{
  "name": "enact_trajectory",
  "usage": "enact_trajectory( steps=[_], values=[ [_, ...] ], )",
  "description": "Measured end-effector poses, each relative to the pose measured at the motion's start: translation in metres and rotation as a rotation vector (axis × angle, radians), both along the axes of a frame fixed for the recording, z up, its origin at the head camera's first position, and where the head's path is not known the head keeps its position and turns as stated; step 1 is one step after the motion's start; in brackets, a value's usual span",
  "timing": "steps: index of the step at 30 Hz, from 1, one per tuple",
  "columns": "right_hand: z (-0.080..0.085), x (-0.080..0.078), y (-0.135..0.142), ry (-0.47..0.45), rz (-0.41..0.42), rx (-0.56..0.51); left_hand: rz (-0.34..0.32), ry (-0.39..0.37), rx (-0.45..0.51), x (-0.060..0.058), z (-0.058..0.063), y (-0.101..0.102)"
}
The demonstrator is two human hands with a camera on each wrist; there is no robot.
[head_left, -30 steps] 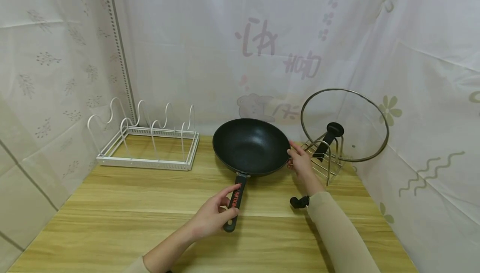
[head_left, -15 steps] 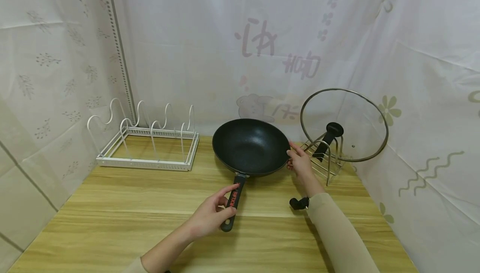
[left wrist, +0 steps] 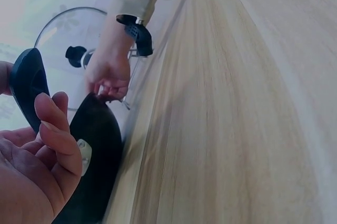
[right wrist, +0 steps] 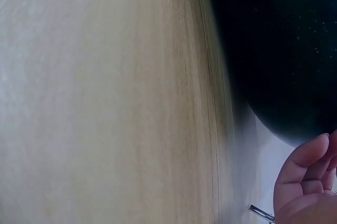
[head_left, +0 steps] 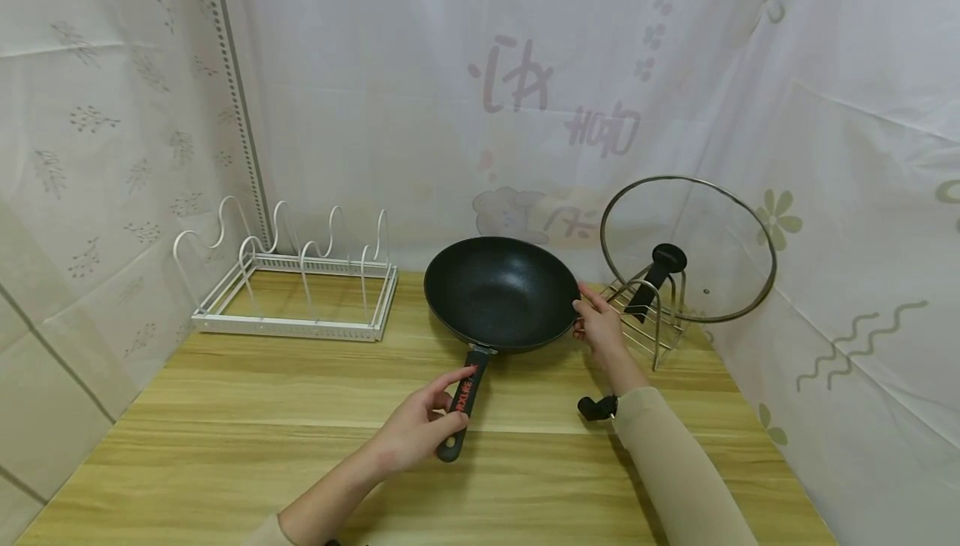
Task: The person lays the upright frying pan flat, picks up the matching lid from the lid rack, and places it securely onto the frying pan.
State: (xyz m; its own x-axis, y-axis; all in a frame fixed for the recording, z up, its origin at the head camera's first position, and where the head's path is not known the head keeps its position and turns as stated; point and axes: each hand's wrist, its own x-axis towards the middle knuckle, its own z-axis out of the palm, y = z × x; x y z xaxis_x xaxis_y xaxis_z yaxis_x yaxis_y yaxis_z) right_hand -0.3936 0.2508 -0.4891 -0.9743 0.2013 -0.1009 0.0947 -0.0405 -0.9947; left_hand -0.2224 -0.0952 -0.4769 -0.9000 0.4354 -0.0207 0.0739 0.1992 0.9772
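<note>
A black wok (head_left: 502,292) sits on the wooden table, its hollow side up and its handle (head_left: 466,388) angled toward the front. My left hand (head_left: 416,429) holds that handle between thumb and fingers; in the left wrist view the curled fingers (left wrist: 62,153) show beside it. On the right edge, my right hand (head_left: 603,333) pinches the rim between thumb and fingers. The right wrist view shows the wok's dark outer side (right wrist: 279,45) with the thumb (right wrist: 310,151) right at its rim.
Right of the wok, a glass lid (head_left: 727,254) with a black knob leans upright in a small wire rack (head_left: 657,338). A white rack (head_left: 292,328) with wavy dividers stands at the back left. Printed curtains (head_left: 360,129) hang behind and beside the wooden table (head_left: 300,413).
The wok's handle has swung slightly to the left, and my left hand has shifted left with it. My right hand stays at the rim.
</note>
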Motion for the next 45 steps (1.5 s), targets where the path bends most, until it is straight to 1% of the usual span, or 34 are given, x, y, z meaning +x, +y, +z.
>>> enact_trajectory(
  steps=[3, 8, 13, 18, 24, 31, 34, 38, 45],
  values=[
    [0.0, 0.001, -0.001, -0.001, -0.003, 0.005, 0.012, 0.0, -0.011, 0.0, 0.001, -0.001],
    [-0.001, 0.002, -0.001, 0.008, -0.008, 0.006, 0.003, 0.002, 0.0, 0.001, 0.003, -0.002],
    [-0.002, 0.003, -0.002, 0.019, -0.007, -0.017, 0.003, 0.0, -0.009, -0.001, 0.003, -0.004],
    [-0.001, 0.005, -0.004, 0.019, -0.009, -0.01, 0.012, -0.005, -0.015, -0.003, 0.002, -0.005],
    [0.0, 0.007, -0.004, 0.014, -0.007, -0.012, 0.02, -0.012, -0.022, -0.004, 0.004, -0.007],
    [-0.003, 0.008, -0.006, 0.037, -0.022, 0.011, 0.03, -0.028, -0.023, -0.007, 0.004, -0.01],
    [-0.001, 0.01, -0.007, 0.034, -0.021, 0.016, 0.034, -0.031, -0.02, -0.007, 0.004, -0.012],
    [0.002, 0.014, -0.008, 0.025, -0.026, 0.009, 0.041, -0.032, -0.02, -0.007, 0.005, -0.013],
    [0.0, 0.015, -0.01, 0.033, -0.047, -0.009, 0.045, -0.028, -0.02, -0.009, 0.004, -0.017]
  ],
)
